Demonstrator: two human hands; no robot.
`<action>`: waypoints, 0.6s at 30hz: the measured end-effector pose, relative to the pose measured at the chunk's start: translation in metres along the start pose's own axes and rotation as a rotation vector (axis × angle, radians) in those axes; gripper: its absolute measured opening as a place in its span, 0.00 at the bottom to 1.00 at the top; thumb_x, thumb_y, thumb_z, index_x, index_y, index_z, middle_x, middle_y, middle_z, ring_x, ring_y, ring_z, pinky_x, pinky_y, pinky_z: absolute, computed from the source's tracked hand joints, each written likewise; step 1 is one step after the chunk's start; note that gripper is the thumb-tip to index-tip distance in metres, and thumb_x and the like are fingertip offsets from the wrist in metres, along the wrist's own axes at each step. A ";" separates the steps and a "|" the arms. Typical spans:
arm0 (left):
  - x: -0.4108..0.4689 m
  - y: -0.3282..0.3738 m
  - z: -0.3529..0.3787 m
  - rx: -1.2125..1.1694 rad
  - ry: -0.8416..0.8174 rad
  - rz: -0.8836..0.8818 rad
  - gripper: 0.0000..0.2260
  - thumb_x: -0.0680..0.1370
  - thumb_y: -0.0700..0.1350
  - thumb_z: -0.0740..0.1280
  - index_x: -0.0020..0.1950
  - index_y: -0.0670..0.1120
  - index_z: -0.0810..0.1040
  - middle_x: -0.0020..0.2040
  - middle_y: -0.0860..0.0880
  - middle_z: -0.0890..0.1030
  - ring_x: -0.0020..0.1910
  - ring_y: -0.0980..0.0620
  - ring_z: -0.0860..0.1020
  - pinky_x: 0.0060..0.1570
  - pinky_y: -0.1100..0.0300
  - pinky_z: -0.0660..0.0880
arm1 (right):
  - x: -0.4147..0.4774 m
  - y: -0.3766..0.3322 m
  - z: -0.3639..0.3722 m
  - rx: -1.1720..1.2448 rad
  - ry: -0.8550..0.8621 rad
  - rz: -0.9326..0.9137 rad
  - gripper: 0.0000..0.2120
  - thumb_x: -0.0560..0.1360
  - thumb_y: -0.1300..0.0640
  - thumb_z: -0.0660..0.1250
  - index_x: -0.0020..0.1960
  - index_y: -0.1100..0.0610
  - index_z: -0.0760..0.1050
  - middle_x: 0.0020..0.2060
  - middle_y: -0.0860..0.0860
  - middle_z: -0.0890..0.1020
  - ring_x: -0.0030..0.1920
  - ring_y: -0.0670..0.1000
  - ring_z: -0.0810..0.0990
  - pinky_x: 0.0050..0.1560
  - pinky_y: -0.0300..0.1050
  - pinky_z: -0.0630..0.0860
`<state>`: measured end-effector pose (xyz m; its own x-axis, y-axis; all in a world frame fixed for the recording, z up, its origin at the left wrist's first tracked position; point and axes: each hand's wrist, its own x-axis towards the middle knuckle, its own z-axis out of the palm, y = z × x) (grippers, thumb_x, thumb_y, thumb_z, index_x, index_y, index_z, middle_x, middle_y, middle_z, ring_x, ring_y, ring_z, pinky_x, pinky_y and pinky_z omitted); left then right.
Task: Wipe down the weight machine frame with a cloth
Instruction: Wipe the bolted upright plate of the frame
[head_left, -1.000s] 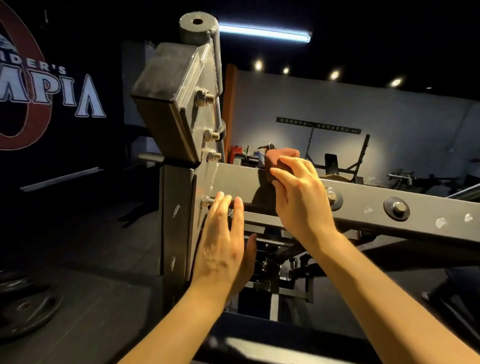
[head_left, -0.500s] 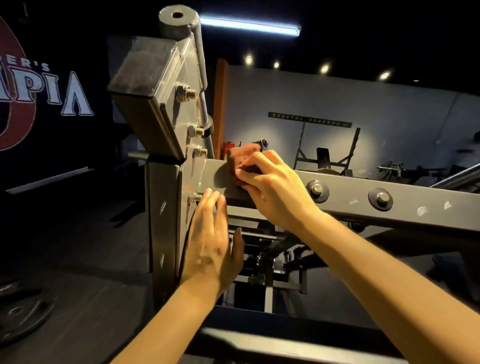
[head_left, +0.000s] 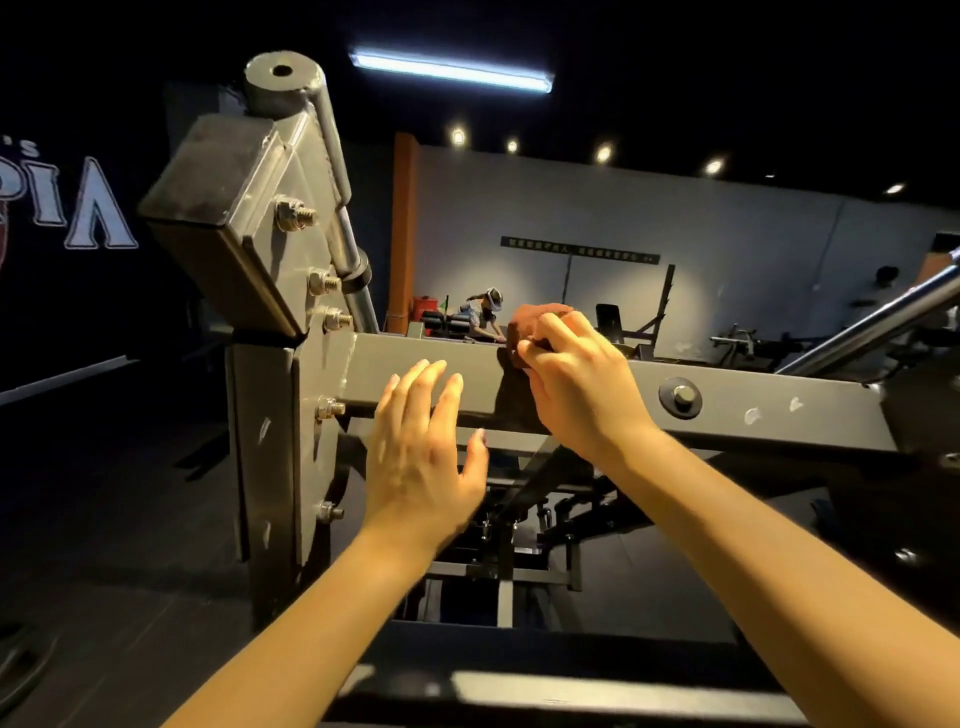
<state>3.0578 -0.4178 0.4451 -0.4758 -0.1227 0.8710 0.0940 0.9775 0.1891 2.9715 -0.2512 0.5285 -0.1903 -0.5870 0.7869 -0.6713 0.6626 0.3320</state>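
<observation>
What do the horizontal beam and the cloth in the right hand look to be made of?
Horizontal beam: apparently steel box section in grey paint, judging by the bolted joints and pale chips in the coating. Cloth: seemingly soft, reddish-brown woven or terry fabric, bunched up where the right hand grips it on the beam's top edge; weave too blurred to tell.

A grey steel crossbeam (head_left: 753, 410) of the weight machine frame runs level from 9 o'clock to 3 o'clock across the middle of the view. A reddish-brown cloth (head_left: 530, 325) lies on its top edge just right of centre, pinched by the right hand (head_left: 576, 384). The left hand (head_left: 421, 452), fingers straight, rests flat against the beam's front face at about 8 o'clock from the cloth. 1 large bolt (head_left: 680, 397) sits in the beam at 3 o'clock from the right hand.
</observation>
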 end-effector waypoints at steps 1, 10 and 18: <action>0.005 0.004 0.002 -0.021 -0.004 0.004 0.25 0.78 0.50 0.69 0.72 0.41 0.74 0.72 0.40 0.73 0.75 0.41 0.68 0.77 0.42 0.63 | 0.008 0.005 -0.001 0.042 0.013 0.092 0.11 0.75 0.64 0.74 0.57 0.61 0.83 0.57 0.58 0.81 0.55 0.55 0.79 0.50 0.47 0.81; 0.051 0.021 0.007 -0.115 -0.209 0.158 0.43 0.73 0.73 0.61 0.78 0.43 0.67 0.77 0.45 0.70 0.78 0.47 0.65 0.80 0.47 0.55 | -0.041 0.055 -0.035 0.125 0.244 0.390 0.10 0.78 0.65 0.72 0.58 0.61 0.83 0.52 0.59 0.83 0.50 0.59 0.82 0.49 0.53 0.83; 0.061 0.024 0.021 -0.112 -0.250 0.173 0.46 0.69 0.76 0.59 0.77 0.46 0.71 0.74 0.46 0.73 0.76 0.45 0.68 0.76 0.51 0.56 | -0.114 0.002 -0.026 -0.020 0.159 0.227 0.12 0.77 0.66 0.67 0.59 0.65 0.82 0.53 0.61 0.82 0.53 0.61 0.80 0.47 0.52 0.83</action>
<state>3.0128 -0.3987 0.4936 -0.6434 0.1030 0.7585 0.2814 0.9534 0.1092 3.0100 -0.1709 0.4534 -0.2186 -0.3434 0.9134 -0.6101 0.7786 0.1467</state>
